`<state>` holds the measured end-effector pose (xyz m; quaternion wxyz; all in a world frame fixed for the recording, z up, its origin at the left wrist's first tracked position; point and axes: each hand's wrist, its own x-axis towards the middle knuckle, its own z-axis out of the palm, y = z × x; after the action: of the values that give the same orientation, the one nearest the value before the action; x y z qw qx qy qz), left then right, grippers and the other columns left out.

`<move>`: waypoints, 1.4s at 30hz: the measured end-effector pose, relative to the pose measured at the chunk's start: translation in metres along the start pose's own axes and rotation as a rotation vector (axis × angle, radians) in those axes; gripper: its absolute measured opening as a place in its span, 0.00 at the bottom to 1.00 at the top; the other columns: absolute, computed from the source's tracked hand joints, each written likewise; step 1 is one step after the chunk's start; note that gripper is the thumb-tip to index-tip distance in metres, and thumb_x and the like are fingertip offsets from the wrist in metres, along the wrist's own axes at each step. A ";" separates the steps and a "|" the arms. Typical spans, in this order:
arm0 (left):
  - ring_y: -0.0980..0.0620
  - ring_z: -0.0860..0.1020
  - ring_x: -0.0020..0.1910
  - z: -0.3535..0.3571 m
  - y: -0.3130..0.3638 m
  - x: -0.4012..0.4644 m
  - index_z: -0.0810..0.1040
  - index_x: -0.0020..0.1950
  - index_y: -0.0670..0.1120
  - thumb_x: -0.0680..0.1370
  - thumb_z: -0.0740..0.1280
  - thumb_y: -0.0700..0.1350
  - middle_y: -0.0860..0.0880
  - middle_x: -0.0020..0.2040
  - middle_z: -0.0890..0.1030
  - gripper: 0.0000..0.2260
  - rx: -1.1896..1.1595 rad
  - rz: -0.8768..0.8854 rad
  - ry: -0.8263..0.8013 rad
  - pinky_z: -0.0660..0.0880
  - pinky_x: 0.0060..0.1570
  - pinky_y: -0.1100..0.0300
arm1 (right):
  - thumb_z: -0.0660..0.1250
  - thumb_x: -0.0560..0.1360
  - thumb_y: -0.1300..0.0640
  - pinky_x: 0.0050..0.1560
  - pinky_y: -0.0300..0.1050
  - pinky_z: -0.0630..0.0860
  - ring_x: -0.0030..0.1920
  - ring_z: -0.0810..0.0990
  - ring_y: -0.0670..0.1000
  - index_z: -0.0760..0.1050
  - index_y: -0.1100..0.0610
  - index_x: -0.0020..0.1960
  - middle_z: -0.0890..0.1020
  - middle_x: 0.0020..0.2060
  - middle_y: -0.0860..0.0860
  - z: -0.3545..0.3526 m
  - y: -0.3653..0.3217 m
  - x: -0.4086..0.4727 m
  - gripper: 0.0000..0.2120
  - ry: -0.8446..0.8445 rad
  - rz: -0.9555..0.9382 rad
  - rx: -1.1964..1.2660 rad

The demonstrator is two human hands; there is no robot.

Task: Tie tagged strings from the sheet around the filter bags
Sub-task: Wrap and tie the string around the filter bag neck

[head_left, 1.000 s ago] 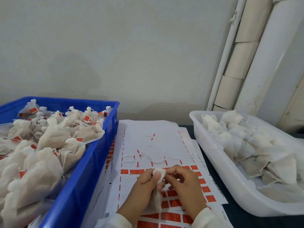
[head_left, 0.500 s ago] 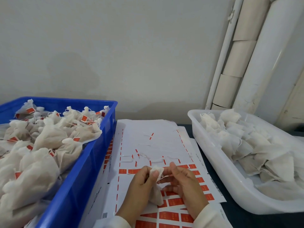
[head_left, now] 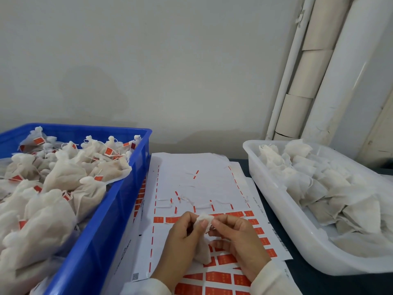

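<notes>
We hold one filter bag (head_left: pixel 203 241) above the near middle of the sheet (head_left: pixel 191 188), between the two bins. The bag is a small pouch of thin, off-white, slightly translucent mesh; its top is gathered into a crumpled tuft, and its body hangs down narrow and limp between our palms, ending in a rounded lower corner over the orange labels. Our left hand (head_left: pixel 180 239) pinches the gathered neck with thumb and curled fingers, and our right hand (head_left: pixel 238 239) pinches the same neck from the other side, its remaining fingers curled under. Whether a string already runs around the neck we cannot tell (the fingertips cover that spot). The sheet is white paper lying flat on the dark table (head_left: pixel 319 282); its far part is mostly stripped, with a few loose white strings carrying small orange tags (head_left: pixel 178 195), while its near part carries rows of orange rectangular labels (head_left: pixel 218 276). To the left, touching the sheet stack, the blue bin (head_left: pixel 102 241) is heaped with tied bags (head_left: pixel 63 177), each bunched at the top and carrying an orange tag. To the right, the white bin (head_left: pixel 276 211) holds flat, untied bags (head_left: pixel 319 184) of the same pale mesh, with no tags visible on them.
</notes>
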<state>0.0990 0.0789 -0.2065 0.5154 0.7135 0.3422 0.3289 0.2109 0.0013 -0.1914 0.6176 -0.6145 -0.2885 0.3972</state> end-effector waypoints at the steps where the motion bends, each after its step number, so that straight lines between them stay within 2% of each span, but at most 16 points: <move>1: 0.58 0.77 0.44 0.000 0.001 0.000 0.73 0.49 0.52 0.77 0.61 0.54 0.56 0.43 0.78 0.07 -0.020 -0.011 0.003 0.71 0.34 0.74 | 0.67 0.73 0.60 0.38 0.38 0.78 0.39 0.84 0.49 0.81 0.59 0.45 0.85 0.39 0.53 0.000 0.000 0.000 0.05 -0.004 -0.003 0.002; 5: 0.57 0.78 0.50 0.000 0.004 0.000 0.73 0.54 0.54 0.76 0.64 0.51 0.57 0.50 0.79 0.08 -0.105 -0.023 -0.009 0.74 0.42 0.71 | 0.67 0.73 0.60 0.39 0.40 0.79 0.40 0.84 0.50 0.81 0.58 0.46 0.85 0.39 0.52 0.000 -0.001 0.000 0.05 0.012 -0.007 -0.037; 10: 0.53 0.78 0.48 -0.001 0.011 -0.001 0.78 0.50 0.52 0.76 0.64 0.50 0.54 0.47 0.81 0.05 -0.188 -0.103 -0.012 0.75 0.44 0.65 | 0.68 0.73 0.59 0.44 0.44 0.80 0.41 0.84 0.52 0.80 0.57 0.46 0.85 0.40 0.52 0.002 -0.001 0.001 0.04 0.033 0.005 -0.076; 12: 0.51 0.78 0.49 -0.003 0.014 -0.001 0.79 0.49 0.51 0.76 0.65 0.48 0.53 0.47 0.82 0.05 -0.257 -0.177 -0.020 0.77 0.49 0.59 | 0.67 0.74 0.58 0.43 0.43 0.80 0.40 0.84 0.52 0.80 0.57 0.46 0.85 0.39 0.52 0.003 -0.002 0.000 0.04 0.029 0.000 -0.073; 16: 0.46 0.77 0.53 -0.008 0.015 -0.001 0.80 0.52 0.48 0.75 0.67 0.45 0.49 0.50 0.82 0.08 -0.351 -0.293 -0.041 0.75 0.59 0.47 | 0.67 0.74 0.60 0.41 0.42 0.81 0.38 0.83 0.50 0.80 0.57 0.42 0.84 0.35 0.50 0.002 -0.005 -0.001 0.03 0.040 -0.090 -0.170; 19: 0.44 0.77 0.55 -0.009 0.015 0.000 0.80 0.53 0.47 0.75 0.67 0.44 0.47 0.52 0.82 0.08 -0.399 -0.346 -0.076 0.74 0.59 0.45 | 0.69 0.73 0.60 0.42 0.43 0.81 0.37 0.83 0.49 0.79 0.56 0.40 0.83 0.34 0.50 0.003 -0.006 -0.003 0.04 0.074 -0.182 -0.278; 21: 0.44 0.77 0.55 -0.009 0.016 0.000 0.79 0.54 0.48 0.75 0.67 0.44 0.46 0.54 0.81 0.08 -0.410 -0.357 -0.078 0.74 0.58 0.45 | 0.70 0.73 0.59 0.40 0.38 0.81 0.36 0.82 0.47 0.78 0.53 0.38 0.82 0.33 0.48 0.005 -0.005 -0.004 0.05 0.118 -0.255 -0.374; 26: 0.46 0.75 0.55 -0.005 0.015 0.001 0.72 0.58 0.54 0.76 0.66 0.47 0.49 0.58 0.76 0.12 -0.327 -0.280 0.010 0.76 0.56 0.49 | 0.70 0.72 0.56 0.37 0.31 0.77 0.35 0.82 0.44 0.76 0.50 0.38 0.81 0.32 0.44 0.008 -0.002 -0.004 0.06 0.152 -0.267 -0.438; 29: 0.49 0.77 0.51 -0.004 0.014 -0.001 0.69 0.59 0.56 0.77 0.64 0.46 0.50 0.54 0.78 0.12 -0.303 -0.194 0.002 0.78 0.47 0.58 | 0.70 0.72 0.57 0.35 0.29 0.76 0.35 0.81 0.42 0.77 0.51 0.38 0.81 0.33 0.45 0.008 -0.001 -0.003 0.05 0.156 -0.233 -0.407; 32: 0.52 0.80 0.45 -0.003 0.012 -0.004 0.72 0.55 0.57 0.76 0.65 0.48 0.54 0.44 0.82 0.09 -0.249 0.000 -0.036 0.77 0.40 0.66 | 0.70 0.72 0.58 0.35 0.29 0.76 0.35 0.81 0.42 0.77 0.52 0.38 0.81 0.32 0.45 0.008 0.000 -0.003 0.06 0.190 -0.235 -0.406; 36: 0.59 0.79 0.45 0.001 0.009 -0.005 0.77 0.46 0.55 0.72 0.69 0.50 0.61 0.42 0.81 0.04 -0.057 0.165 0.071 0.76 0.41 0.70 | 0.70 0.73 0.57 0.37 0.31 0.77 0.35 0.81 0.44 0.76 0.51 0.38 0.81 0.33 0.45 0.010 0.001 -0.004 0.06 0.212 -0.244 -0.423; 39: 0.58 0.80 0.44 0.001 0.009 -0.004 0.80 0.43 0.53 0.72 0.70 0.47 0.59 0.41 0.82 0.01 -0.077 0.151 0.123 0.77 0.42 0.70 | 0.69 0.73 0.57 0.40 0.33 0.79 0.36 0.82 0.45 0.76 0.51 0.39 0.82 0.34 0.46 0.011 0.001 -0.003 0.05 0.200 -0.262 -0.435; 42: 0.58 0.80 0.43 -0.003 0.011 -0.004 0.81 0.43 0.51 0.74 0.68 0.45 0.57 0.40 0.83 0.03 -0.189 0.043 0.098 0.76 0.38 0.71 | 0.69 0.73 0.56 0.39 0.33 0.78 0.36 0.82 0.44 0.77 0.52 0.39 0.82 0.34 0.46 0.011 0.000 -0.003 0.04 0.178 -0.282 -0.412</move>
<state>0.0965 0.0746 -0.1959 0.5558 0.6520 0.3190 0.4053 0.1997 0.0046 -0.1903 0.5517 -0.7134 -0.3907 0.1846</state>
